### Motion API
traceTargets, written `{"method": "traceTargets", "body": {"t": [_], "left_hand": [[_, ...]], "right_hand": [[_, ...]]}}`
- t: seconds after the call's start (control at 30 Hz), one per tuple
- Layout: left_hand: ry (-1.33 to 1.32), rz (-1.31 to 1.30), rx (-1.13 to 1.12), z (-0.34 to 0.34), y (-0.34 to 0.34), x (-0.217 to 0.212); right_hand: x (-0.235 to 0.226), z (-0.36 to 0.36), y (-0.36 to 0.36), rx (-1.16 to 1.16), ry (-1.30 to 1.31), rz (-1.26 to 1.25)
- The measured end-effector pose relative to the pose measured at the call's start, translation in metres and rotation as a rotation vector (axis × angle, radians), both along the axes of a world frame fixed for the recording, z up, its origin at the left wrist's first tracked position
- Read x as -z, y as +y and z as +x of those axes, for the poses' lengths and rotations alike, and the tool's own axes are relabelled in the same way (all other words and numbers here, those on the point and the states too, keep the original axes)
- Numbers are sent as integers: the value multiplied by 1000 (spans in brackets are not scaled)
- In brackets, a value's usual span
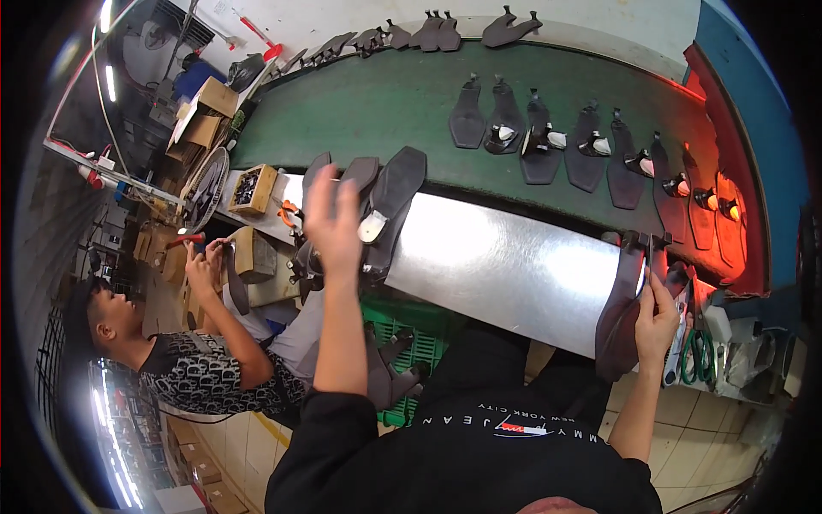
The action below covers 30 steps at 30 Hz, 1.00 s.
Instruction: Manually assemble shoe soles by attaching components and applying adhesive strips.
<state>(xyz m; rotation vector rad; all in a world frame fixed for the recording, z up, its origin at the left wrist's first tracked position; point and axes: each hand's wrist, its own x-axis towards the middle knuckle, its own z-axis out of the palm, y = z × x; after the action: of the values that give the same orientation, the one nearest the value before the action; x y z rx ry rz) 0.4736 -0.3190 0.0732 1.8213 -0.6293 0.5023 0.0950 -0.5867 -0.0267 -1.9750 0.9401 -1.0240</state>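
Observation:
My left hand (334,231) is raised at the left end of a shiny metal plate (505,265), fingers stretched out and a little blurred. It appears empty. Behind and beside it lie several dark shoe soles (402,176), one with a pale round-ended piece (372,227) on it. At the plate's right end my right hand (656,321) is closed around a thin, narrow tool (647,261); its exact kind is unclear. That hand is beside a dark sole (618,313), which lies across the plate's end, partly over the near edge.
Heeled soles (539,150) line the green conveyor (368,107), running right into a red-lit hood (728,163). Green-handled scissors (698,355) lie on the right-hand shelf. At left a co-worker (218,360) handles a dark sole; a green crate (411,343) stands below.

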Motion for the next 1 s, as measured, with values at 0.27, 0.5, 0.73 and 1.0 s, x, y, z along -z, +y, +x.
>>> {"method": "traceTargets", "body": {"t": [0.27, 0.5, 0.73, 1.0], "left_hand": [[6, 463, 79, 49, -213, 116], [103, -79, 207, 101, -268, 136], [12, 485, -300, 123, -254, 154], [224, -396, 334, 65, -206, 57]], "right_hand": [[-13, 12, -7, 32, 378, -120], [-14, 9, 2, 32, 385, -83], [-36, 16, 16, 97, 321, -115], [-57, 2, 32, -9, -57, -113]]}}
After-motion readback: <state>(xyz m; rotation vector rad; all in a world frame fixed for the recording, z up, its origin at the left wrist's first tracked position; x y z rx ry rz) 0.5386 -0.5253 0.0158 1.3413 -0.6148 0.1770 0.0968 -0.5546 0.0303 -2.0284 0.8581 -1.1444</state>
